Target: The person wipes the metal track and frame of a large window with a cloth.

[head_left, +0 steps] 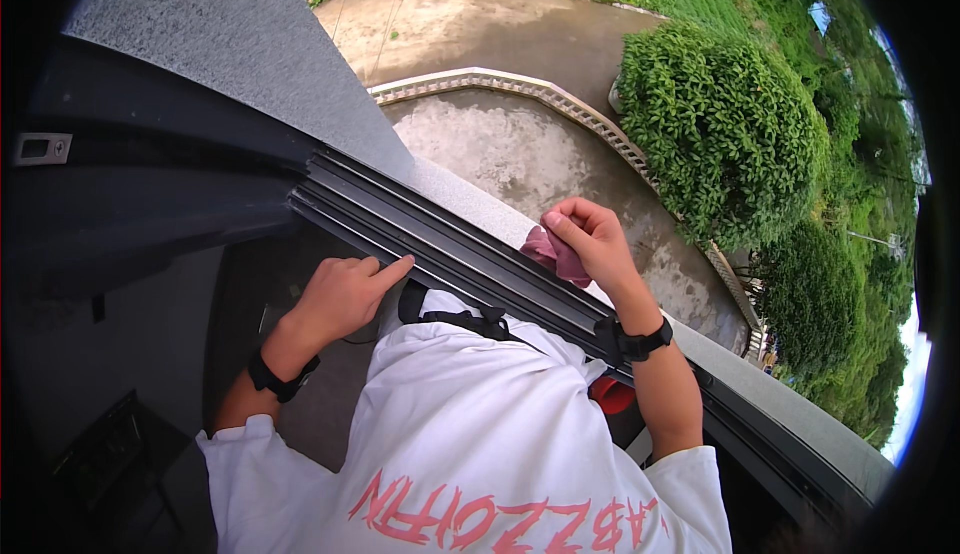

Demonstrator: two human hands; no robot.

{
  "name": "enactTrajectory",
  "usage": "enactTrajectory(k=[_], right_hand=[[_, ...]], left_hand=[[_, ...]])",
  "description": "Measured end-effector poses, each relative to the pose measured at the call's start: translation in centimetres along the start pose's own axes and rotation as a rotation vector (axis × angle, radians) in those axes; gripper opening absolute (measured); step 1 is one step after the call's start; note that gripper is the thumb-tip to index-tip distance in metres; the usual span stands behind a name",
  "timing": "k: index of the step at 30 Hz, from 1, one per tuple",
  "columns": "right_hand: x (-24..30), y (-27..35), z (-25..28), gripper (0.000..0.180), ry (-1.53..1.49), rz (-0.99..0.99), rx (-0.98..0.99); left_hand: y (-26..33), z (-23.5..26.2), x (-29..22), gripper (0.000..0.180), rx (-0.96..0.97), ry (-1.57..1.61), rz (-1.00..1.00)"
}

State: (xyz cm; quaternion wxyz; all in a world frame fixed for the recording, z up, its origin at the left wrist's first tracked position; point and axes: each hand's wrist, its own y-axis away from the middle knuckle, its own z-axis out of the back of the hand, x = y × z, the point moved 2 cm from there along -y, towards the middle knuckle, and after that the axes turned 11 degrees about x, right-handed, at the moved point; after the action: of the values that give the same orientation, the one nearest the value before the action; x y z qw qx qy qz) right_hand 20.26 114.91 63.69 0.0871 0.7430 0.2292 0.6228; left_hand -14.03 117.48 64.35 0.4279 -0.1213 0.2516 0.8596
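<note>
My right hand (594, 238) pinches a mauve cloth (556, 257) between thumb and fingers, above the outer side of a dark metal sliding-window track (455, 256). Part of the cloth hangs down over the pale stone ledge beside the track. My left hand (343, 294) holds nothing; its index finger is stretched out with the tip at the track's inner edge, and the other fingers are curled in. The grooves of the track run diagonally between my body and the ledge.
The pale stone ledge (470, 192) drops off to a concrete yard (480, 139) far below, bordered by a white balustrade (545, 92). A dark window frame with a latch (43, 149) stands at left. By my waist is a red object (612, 395), partly hidden. Round trees (720, 134) grow outside.
</note>
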Motion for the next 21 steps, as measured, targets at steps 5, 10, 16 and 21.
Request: enactTrajectory(k=[5,10,16,21], right_hand=[[-0.7,0.2,0.6,0.015,0.032,0.013,-0.006],[-1.8,0.4,0.9,0.018,0.058,0.006,-0.002],[-0.7,0.6,0.3,0.026,0.116,-0.052,0.054],[-1.0,0.1,0.2,0.033,0.128,-0.099,0.094]], left_hand=[[-0.9,-0.3,-0.5,0.048,0.058,-0.003,-0.009],[-0.2,0.4,0.5,0.050,0.051,-0.042,0.060],[2.1,1.8,4.3,0.053,-0.095,-0.179,0.437],[2.3,2.7,5.2,0.040,-0.175,-0.219,0.632]])
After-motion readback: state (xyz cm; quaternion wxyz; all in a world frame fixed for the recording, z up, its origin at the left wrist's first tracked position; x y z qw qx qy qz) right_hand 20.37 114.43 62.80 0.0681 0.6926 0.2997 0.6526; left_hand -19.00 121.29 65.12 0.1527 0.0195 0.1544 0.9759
